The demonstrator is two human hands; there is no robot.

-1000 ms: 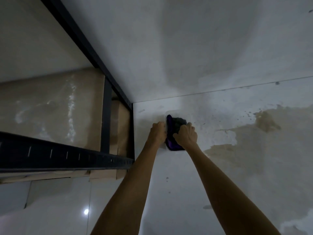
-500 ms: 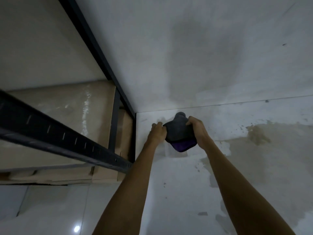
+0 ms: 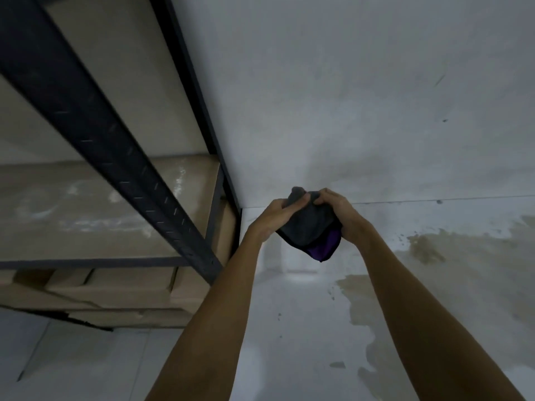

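The cloth (image 3: pixel 307 227) is dark grey with a purple side peeking out at the bottom. It is up in the air, in front of the spot where the floor (image 3: pixel 289 328) meets the wall (image 3: pixel 347 96). Both hands hold it. The left hand (image 3: pixel 273 218) grips its left side, with the thumb on top. The right hand (image 3: pixel 338 215) grips its right side, fingers curled over the top edge. The two thumbs almost meet, and the cloth is bunched up between them.

A second ago the cloth was down flat on the floor with both hands on it. Half a second ago it was lifted, and now the hands are closer together on it.

Just to the left stands a black rack (image 3: pixel 115 169). Brown boxes (image 3: pixel 130 287) sit under its shelf. To the right, a brown wet patch (image 3: pixel 425 250) spreads over the floor.
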